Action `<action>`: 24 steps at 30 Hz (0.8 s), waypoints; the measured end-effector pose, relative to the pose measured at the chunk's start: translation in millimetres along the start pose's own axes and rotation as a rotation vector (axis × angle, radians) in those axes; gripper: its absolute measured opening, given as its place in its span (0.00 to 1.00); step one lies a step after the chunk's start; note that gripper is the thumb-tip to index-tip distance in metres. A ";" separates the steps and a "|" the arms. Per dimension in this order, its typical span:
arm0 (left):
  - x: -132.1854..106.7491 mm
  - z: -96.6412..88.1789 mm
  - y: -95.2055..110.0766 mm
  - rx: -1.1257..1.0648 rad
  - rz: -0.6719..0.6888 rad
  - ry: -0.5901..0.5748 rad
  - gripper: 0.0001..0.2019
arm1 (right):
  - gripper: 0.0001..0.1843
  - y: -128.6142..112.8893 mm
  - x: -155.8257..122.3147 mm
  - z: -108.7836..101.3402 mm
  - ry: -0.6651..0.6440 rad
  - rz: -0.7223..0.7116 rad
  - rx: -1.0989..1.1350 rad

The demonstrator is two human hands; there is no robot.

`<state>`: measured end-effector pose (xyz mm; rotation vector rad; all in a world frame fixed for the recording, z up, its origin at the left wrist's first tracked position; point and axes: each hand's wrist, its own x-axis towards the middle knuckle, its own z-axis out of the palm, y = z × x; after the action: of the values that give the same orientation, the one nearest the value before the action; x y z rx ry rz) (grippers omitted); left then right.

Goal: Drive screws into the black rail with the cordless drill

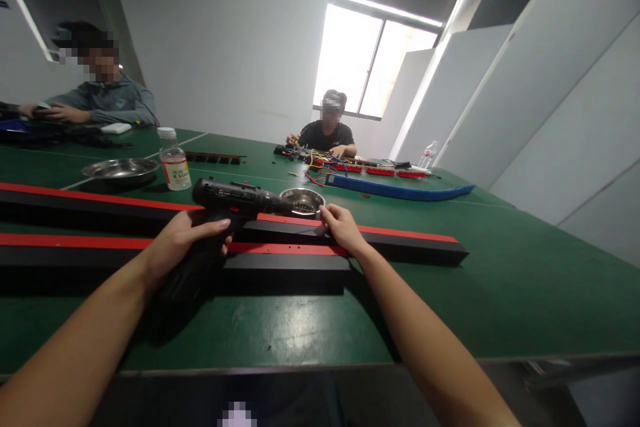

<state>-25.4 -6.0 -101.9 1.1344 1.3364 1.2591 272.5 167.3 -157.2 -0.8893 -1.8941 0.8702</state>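
My left hand [181,240] is wrapped round the grip of a black cordless screwdriver [235,199], whose nose points right toward a small steel bowl [303,200]. My right hand [341,227] rests with bent fingers on the far long black bar with a red top strip [410,243], close to the tool's tip; whether it pinches anything is hidden. A second, nearer black and red bar [280,260] lies parallel in front of it on the green table [310,327].
A clear bottle [175,160] and a wide steel dish [120,170] stand at the left. A blue strip [400,190], coloured wires and red parts lie further back. One person sits at the far left, another across the table by the window.
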 end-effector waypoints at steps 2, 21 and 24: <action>3.9 -9.6 6.1 0.092 0.016 0.015 0.17 | 0.28 -1.8 -0.7 1.0 0.045 0.005 -0.002; 42.1 -21.2 118.3 0.656 -0.018 0.007 0.14 | 0.24 -2.0 -2.6 5.9 0.008 0.000 -0.012; 61.5 6.3 146.4 0.896 0.148 0.049 0.07 | 0.24 -2.2 -2.8 4.6 0.006 0.002 -0.022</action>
<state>-23.9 61.8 41.8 1.8358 1.9583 0.7672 269.0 162.7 -158.3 -0.9060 -1.9011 0.8485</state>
